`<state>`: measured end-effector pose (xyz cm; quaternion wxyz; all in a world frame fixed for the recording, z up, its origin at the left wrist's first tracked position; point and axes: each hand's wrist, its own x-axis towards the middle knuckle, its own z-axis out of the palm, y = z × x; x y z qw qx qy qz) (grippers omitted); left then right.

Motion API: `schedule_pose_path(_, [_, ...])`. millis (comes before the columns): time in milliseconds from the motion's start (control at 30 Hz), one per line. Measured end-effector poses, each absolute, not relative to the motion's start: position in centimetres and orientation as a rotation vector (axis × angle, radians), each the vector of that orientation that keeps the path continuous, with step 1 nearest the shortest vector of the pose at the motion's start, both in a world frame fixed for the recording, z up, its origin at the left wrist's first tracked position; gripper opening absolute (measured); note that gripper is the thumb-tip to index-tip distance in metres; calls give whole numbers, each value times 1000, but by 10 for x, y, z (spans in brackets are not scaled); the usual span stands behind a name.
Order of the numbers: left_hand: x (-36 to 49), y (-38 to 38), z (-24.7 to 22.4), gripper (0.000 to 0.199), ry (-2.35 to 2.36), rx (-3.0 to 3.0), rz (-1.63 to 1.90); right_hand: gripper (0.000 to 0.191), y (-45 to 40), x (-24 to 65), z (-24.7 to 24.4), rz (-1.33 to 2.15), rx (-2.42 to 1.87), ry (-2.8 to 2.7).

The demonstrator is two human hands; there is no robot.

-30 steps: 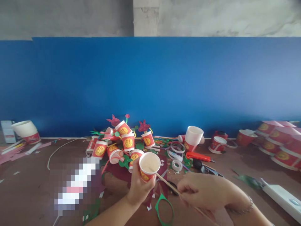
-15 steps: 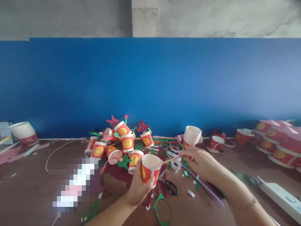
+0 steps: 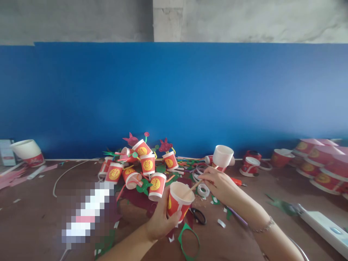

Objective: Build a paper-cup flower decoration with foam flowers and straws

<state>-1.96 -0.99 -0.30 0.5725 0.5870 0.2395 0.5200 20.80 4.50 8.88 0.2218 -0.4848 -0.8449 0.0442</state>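
Note:
My left hand (image 3: 163,222) is wrapped round a red and white paper cup (image 3: 176,207), whose open mouth faces up and is tilted towards me. A thin light-brown wooden stick (image 3: 194,186) slants down into the cup, its lower end inside. The upper part of the stick is pinched in the fingers of my right hand (image 3: 219,184). Black-handled scissors (image 3: 199,216) lie on the table just right of the cup, partly hidden by it. Near my right fingertips lies a white roll of tape (image 3: 203,190).
Several decorated paper cups (image 3: 147,164) are heaped at the back. A stack of white-rimmed cups (image 3: 223,156) stands behind my right hand, with an orange-handled tool (image 3: 237,181) beside my wrist. A green paper ring (image 3: 190,242) lies in front; pink-topped cups (image 3: 326,165) are piled at right.
The cup has moved slightly right and down, its mouth tilted more towards me. My right hand has come left and up, and the stick now reaches deeper into the cup.

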Motion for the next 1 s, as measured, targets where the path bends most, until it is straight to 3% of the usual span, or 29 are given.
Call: schedule_pose_path(1000, [-21, -11, -8, 67, 575, 1379, 1209, 28, 35, 188, 94, 418, -1226, -2400])
